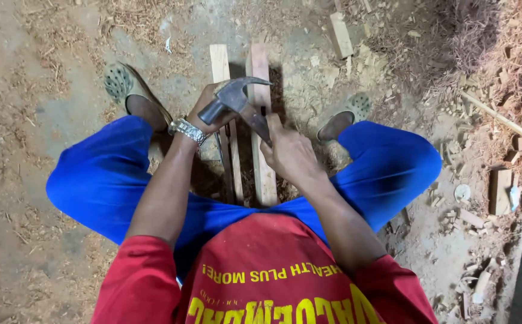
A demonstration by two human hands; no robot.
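Squatting over two wood strips (pixel 261 120) on the floor, my right hand (pixel 289 153) has a closed grip on the hammer (pixel 237 99) handle, my left hand (pixel 210 108) steadies near its head; can't tell any nail, nailing looks barely begun.

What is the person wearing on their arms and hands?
Both arms are bare below short red sleeves that belong to a red shirt with yellow lettering. The left hand has a shiny silver metal watch on its wrist. The right hand wears nothing: no glove, ring or band shows. The fingers of both hands are bare too.
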